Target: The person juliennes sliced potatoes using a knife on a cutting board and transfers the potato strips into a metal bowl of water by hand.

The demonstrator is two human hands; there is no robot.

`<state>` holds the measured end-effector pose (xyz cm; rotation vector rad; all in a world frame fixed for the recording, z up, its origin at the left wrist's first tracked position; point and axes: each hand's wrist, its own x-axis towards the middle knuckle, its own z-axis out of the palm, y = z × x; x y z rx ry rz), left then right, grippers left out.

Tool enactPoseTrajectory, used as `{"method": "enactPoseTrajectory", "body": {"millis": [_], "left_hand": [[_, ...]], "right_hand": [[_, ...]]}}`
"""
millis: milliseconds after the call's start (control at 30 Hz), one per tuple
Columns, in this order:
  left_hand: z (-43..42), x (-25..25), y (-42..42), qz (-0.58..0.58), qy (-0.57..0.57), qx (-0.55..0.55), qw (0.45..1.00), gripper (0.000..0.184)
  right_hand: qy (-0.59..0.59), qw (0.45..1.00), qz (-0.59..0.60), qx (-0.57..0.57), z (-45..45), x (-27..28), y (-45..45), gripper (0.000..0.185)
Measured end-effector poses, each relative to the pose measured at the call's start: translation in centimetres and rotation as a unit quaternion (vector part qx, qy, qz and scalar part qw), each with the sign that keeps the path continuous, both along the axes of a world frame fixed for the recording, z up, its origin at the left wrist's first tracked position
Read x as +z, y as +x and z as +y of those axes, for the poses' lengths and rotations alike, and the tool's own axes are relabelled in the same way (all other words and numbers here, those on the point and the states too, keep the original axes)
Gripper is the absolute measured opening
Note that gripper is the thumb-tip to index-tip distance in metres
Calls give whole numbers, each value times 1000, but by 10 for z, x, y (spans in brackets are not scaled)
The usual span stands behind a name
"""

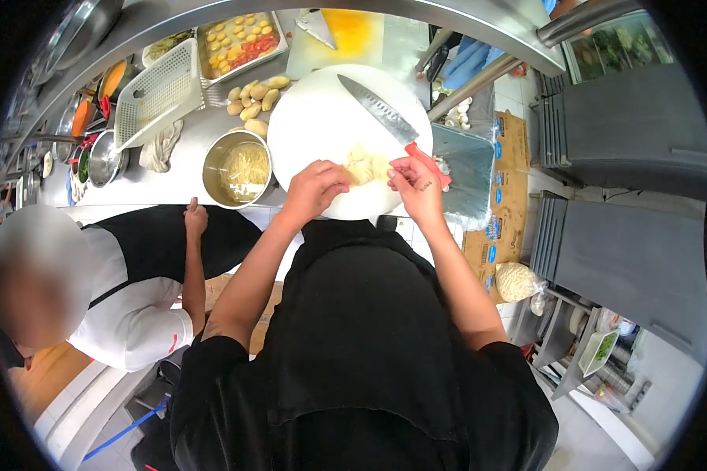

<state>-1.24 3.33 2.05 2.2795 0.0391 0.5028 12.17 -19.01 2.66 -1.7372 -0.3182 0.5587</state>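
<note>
On a round white cutting board, a small pile of pale potato slices lies between my two hands. My left hand has its fingers curled together at the left edge of the pile. Thumb and fingertips of my right hand pinch at the pile's right edge. A large knife with a red handle rests on the board beyond the slices, its handle beside my right hand. Left of the board stands a metal pot with cut potato strips in liquid.
Whole peeled potatoes lie behind the pot. Farther back are a white perforated basket, a tray of cut vegetables and another knife. A bin stands right of the board. A person stands close on my left.
</note>
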Motion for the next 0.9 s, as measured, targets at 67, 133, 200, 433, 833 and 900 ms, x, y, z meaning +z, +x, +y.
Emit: {"method": "enactPoseTrajectory", "body": {"millis": [67, 133, 200, 433, 833, 900], "left_hand": [[5, 1, -1, 54, -49, -19, 997, 18], [6, 11, 5, 80, -40, -25, 996, 18], [6, 16, 12, 104, -30, -30, 994, 18], [3, 17, 16, 51, 68, -21, 996, 16], [20, 18, -1, 45, 44, -65, 996, 16], [21, 19, 4, 43, 31, -62, 997, 14]], "right_hand": [[1, 1000, 11, 10, 0, -2, 3, 13], [2, 1000, 23, 21, -1, -4, 3, 13], [-11, 999, 32, 23, -1, -7, 4, 12], [18, 1000, 16, 13, 1, -6, -4, 11], [-1, 998, -48, 49, 26, -9, -22, 14], [0, 997, -75, 34, 28, -9, -23, 13]]}}
